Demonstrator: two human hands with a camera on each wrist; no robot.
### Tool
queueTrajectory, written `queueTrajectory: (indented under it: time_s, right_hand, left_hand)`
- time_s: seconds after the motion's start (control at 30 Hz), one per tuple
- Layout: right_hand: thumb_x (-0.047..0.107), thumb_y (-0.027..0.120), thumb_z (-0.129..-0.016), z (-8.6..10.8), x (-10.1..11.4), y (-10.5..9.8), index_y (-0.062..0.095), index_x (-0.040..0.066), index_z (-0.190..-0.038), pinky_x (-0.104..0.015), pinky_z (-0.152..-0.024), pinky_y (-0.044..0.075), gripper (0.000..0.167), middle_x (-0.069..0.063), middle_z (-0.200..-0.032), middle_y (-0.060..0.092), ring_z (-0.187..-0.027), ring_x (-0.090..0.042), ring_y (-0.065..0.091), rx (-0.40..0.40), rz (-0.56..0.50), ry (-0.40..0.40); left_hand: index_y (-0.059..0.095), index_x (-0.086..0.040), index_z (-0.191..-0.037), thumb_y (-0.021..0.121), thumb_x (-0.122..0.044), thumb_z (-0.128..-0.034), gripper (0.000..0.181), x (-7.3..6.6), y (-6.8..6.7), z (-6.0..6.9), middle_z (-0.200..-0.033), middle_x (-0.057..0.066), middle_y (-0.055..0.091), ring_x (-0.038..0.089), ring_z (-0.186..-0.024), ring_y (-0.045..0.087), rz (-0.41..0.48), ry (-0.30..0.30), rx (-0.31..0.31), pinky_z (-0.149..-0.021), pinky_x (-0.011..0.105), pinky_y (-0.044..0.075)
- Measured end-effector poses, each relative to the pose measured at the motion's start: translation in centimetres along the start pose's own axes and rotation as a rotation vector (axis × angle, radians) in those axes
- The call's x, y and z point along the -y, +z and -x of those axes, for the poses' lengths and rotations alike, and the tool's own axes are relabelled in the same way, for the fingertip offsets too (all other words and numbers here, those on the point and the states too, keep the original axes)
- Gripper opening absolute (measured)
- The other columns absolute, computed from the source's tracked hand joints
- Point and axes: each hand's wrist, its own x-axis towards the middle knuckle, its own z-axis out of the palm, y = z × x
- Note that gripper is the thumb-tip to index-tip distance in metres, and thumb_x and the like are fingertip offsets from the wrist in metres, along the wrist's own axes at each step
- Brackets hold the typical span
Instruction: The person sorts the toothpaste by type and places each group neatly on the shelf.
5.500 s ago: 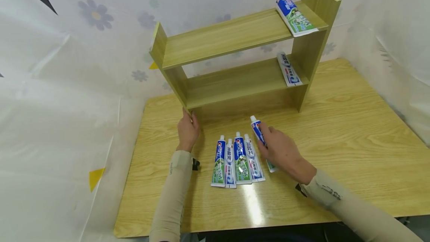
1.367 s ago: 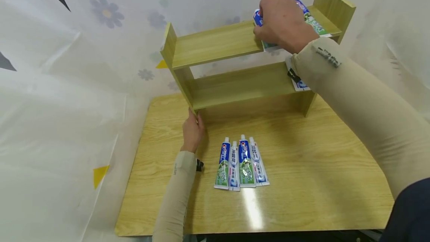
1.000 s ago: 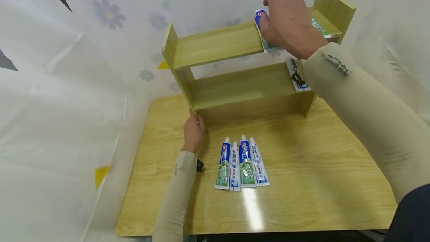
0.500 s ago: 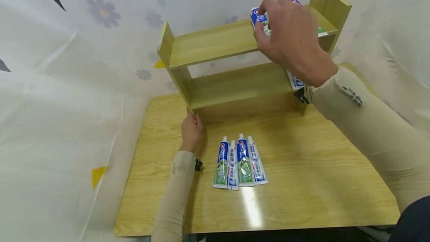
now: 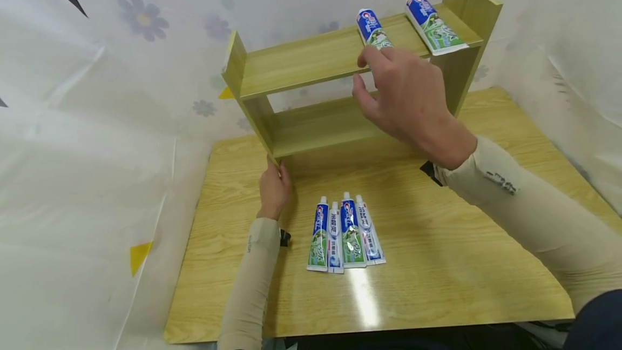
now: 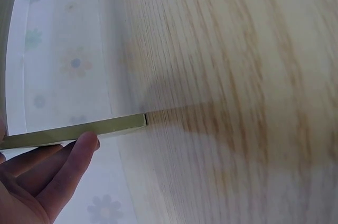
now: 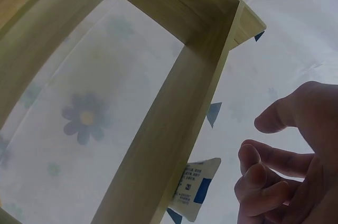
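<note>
In the head view my left hand (image 5: 274, 190) holds the lower left side panel of a two-tier wooden shelf (image 5: 303, 69). The left wrist view shows the fingers (image 6: 71, 176) against that panel's edge (image 6: 105, 126). My right hand (image 5: 408, 99) is in front of the upper board, thumb and fingers apart, holding nothing. Just beyond it lies a blue-green toothpaste tube (image 5: 370, 27) on the upper board, its lower part hidden by the hand. To its right lies another blue-green toothpaste tube (image 5: 436, 27). In the right wrist view, a tube's flat end (image 7: 195, 189) overhangs a board.
On the table (image 5: 466, 263), a row of tubes lies side by side: a blue-green tube (image 5: 318, 236), a white tube (image 5: 335, 239), another blue-green tube (image 5: 352, 234) and another white tube (image 5: 370, 234). A flowered sheet (image 5: 184, 47) hangs behind.
My right hand carried a blue-green tube from the table to the upper board, let go, and drew back down toward me. The white tube on the lower board is now hidden. My left hand stayed put.
</note>
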Motion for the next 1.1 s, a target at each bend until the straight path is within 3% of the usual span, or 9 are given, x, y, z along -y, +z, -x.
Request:
queueTrajectory:
  time_s: [0.13, 0.27, 0.37, 0.57, 0.73, 0.83, 1.1]
  right_hand:
    - [0.021, 0.061, -0.107, 1.5, 0.4, 1.1, 0.072, -0.001, -0.117, -0.041, -0.047, 0.042, 0.026, -0.024, -0.098, 0.079, -0.063, -0.034, 0.061, 0.012, -0.028, -0.022]
    - [0.019, 0.063, -0.106, 2.8, 0.6, 2.3, 0.073, -0.001, -0.112, -0.034, -0.048, 0.033, 0.023, -0.019, -0.086, 0.075, -0.057, -0.029, 0.055, 0.036, -0.049, -0.041]
    - [0.018, 0.063, -0.106, 3.5, 0.6, 3.0, 0.073, -0.001, -0.111, -0.032, -0.049, 0.030, 0.022, -0.018, -0.081, 0.074, -0.057, -0.028, 0.054, 0.046, -0.051, -0.047]
    - [0.016, 0.066, -0.104, 5.3, 0.4, 4.3, 0.074, 0.000, -0.111, -0.030, -0.047, 0.031, 0.019, -0.017, -0.081, 0.075, -0.055, -0.025, 0.053, 0.089, -0.070, -0.039]
    - [0.017, 0.068, -0.103, 7.3, 0.3, 5.9, 0.072, 0.000, -0.114, -0.026, -0.044, 0.029, 0.020, -0.006, -0.060, 0.056, -0.047, -0.016, 0.041, 0.191, -0.043, -0.022]
    - [0.018, 0.068, -0.104, 8.8, 0.2, 7.0, 0.070, 0.001, -0.116, -0.025, -0.044, 0.028, 0.021, 0.000, -0.057, 0.045, -0.047, -0.013, 0.037, 0.265, -0.030, 0.006]
    - [0.022, 0.070, -0.104, 12.1, 0.3, 9.8, 0.068, 0.005, -0.121, -0.022, -0.043, 0.025, 0.024, 0.004, -0.056, 0.041, -0.047, -0.010, 0.034, 0.390, -0.028, 0.061]
  left_hand:
    - [0.052, 0.000, -0.143, 0.042, -0.026, -0.1164, 0.038, 1.3, 0.7, -0.2, -0.086, 0.027, 0.073, 0.033, -0.062, 0.066, 0.000, 0.033, -0.032, -0.055, 0.057, 0.048]
    - [0.051, 0.006, -0.143, 0.044, -0.018, -0.1151, 0.037, -0.7, -0.6, -0.1, -0.087, 0.031, 0.073, 0.039, -0.063, 0.067, 0.021, 0.029, -0.017, -0.057, 0.058, 0.051]
    - [0.049, 0.007, -0.145, 0.047, -0.014, -0.1146, 0.037, -1.8, -1.2, 0.1, -0.089, 0.032, 0.073, 0.041, -0.065, 0.067, 0.010, -0.010, 0.014, -0.059, 0.055, 0.053]
    - [0.048, 0.003, -0.148, 0.047, -0.014, -0.1161, 0.036, -2.6, -1.5, 0.2, -0.092, 0.031, 0.075, 0.040, -0.069, 0.071, -0.022, -0.049, 0.043, -0.062, 0.053, 0.056]
    - [0.049, 0.004, -0.148, 0.049, -0.009, -0.1144, 0.036, -2.4, -1.5, 0.1, -0.092, 0.032, 0.074, 0.041, -0.067, 0.071, 0.000, -0.040, 0.040, -0.060, 0.053, 0.057]
    - [0.049, 0.004, -0.148, 0.050, -0.008, -0.1139, 0.037, -2.3, -1.4, 0.1, -0.090, 0.031, 0.074, 0.040, -0.065, 0.069, 0.004, -0.040, 0.041, -0.059, 0.051, 0.056]
    - [0.049, 0.006, -0.147, 0.051, -0.009, -0.1141, 0.036, -2.5, -1.5, 0.1, -0.086, 0.030, 0.073, 0.037, -0.062, 0.067, 0.011, -0.041, 0.033, -0.056, 0.048, 0.053]
